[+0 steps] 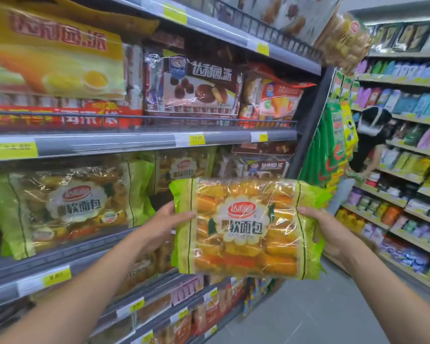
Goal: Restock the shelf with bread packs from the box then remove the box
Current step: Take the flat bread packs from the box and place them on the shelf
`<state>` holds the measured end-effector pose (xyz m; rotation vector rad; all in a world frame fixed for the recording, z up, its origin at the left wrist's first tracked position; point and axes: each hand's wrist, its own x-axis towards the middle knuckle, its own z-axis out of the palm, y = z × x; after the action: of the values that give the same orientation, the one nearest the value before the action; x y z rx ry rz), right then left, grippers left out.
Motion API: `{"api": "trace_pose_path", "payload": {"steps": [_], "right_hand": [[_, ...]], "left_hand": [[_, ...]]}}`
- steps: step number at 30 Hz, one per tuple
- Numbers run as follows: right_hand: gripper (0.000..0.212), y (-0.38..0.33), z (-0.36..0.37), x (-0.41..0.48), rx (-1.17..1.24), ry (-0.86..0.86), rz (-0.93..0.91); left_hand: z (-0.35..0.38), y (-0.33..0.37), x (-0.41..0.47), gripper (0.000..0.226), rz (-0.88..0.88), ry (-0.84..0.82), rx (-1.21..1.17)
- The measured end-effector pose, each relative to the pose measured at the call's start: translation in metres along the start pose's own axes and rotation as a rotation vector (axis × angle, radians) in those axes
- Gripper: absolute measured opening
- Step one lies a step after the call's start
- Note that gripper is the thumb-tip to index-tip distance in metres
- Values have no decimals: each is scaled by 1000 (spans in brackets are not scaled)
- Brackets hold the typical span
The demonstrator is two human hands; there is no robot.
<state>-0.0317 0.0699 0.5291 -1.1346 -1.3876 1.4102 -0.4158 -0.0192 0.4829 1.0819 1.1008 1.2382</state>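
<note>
Bread pack (pixel 246 227) held in the air before the shelf (pixel 60 259), label upright and facing me, long axis running left to right, green sealed ends outward. I see my left grip (pixel 170 217) clasping its left end and my right grip (pixel 325 229) its right end, thumbs on the front.

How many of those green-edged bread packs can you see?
3: one pack between left hand and right hand; one on the shelf at left; one further along. Others may be hidden.
</note>
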Motion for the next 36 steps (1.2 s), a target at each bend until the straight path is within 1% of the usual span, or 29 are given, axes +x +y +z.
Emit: {"api": "trace_pose_path", "payload": {"steps": [1, 2, 5, 6, 7, 8, 9, 11, 12, 14, 15, 16, 18, 19, 20, 21, 22, 23, 24, 25, 27, 28, 29, 30, 31, 32, 34, 36], "right_hand": [[89, 4, 9, 4, 12, 8, 14], [79, 7, 19, 8, 24, 15, 33], [45, 10, 47, 13, 105, 12, 84], [41, 11, 55, 14, 132, 7, 87], [44, 13, 62, 15, 129, 21, 94], [54, 17, 68, 19, 125, 30, 82], [66, 22, 72, 24, 97, 52, 76], [93, 33, 80, 34, 40, 40, 66], [102, 40, 83, 41, 33, 30, 52], [110, 43, 94, 48, 4, -2, 49], [111, 44, 99, 53, -15, -9, 49], [109, 40, 106, 54, -19, -23, 24], [103, 37, 114, 64, -13, -31, -23], [94, 31, 120, 66, -35, -27, -35], [76, 28, 124, 74, -39, -24, -49], [54, 21, 130, 78, -43, -27, -53], [36, 17, 135, 84, -55, -32, -82], [29, 14, 139, 93, -76, -23, -101], [28, 15, 139, 107, -93, -20, -107], [32, 13, 141, 118, -103, 7, -109], [46, 13, 139, 144, -157, 37, -120], [59, 16, 138, 161, -196, 59, -112], [83, 20, 137, 175, -238, 73, -110], [99, 28, 132, 196, -292, 85, -128], [102, 37, 125, 220, -328, 77, -149], [92, 43, 120, 241, -366, 73, -171], [73, 27, 128, 244, -419, 118, -212], [55, 25, 128, 258, -426, 129, -235]], "left_hand": [[-1, -3, -2, 47, 3, 19, 36], [-2, -5, -7, 48, 1, 52, 55], [-12, -9, -19, 91, -16, 147, 20], [-19, -12, -20, 105, -16, 207, -6], [-26, -14, -19, 114, 10, 235, -21], [-28, -11, -24, 116, 32, 250, -26], [-33, -8, -26, 112, 25, 265, -26], [-39, -1, -30, 106, 31, 275, -13], [-43, 1, -31, 111, 65, 294, -15], [-53, 2, -31, 124, 147, 335, 22], [-60, -1, -30, 120, 186, 363, 38], [-63, 0, -30, 105, 206, 388, 58], [-60, 11, -33, 70, 228, 443, 135], [-61, 15, -31, 58, 240, 458, 203], [-63, 16, -28, 51, 232, 457, 275], [-65, 18, -23, 48, 231, 463, 336], [-67, 19, -18, 48, 224, 475, 378], [-68, 20, -13, 49, 222, 486, 420], [-69, 22, -8, 50, 212, 507, 452], [-70, 23, -3, 51, 211, 532, 480], [-70, 24, 9, 54, 209, 594, 529], [-70, 25, 15, 58, 196, 620, 552], [-70, 25, 22, 63, 176, 641, 580], [-70, 26, 30, 68, 140, 663, 606], [-70, 25, 39, 72, 99, 692, 648], [-69, 25, 48, 71, 59, 729, 709], [-67, 26, 64, 52, -6, 811, 858], [-62, 28, 77, 48, -51, 854, 877]]}}
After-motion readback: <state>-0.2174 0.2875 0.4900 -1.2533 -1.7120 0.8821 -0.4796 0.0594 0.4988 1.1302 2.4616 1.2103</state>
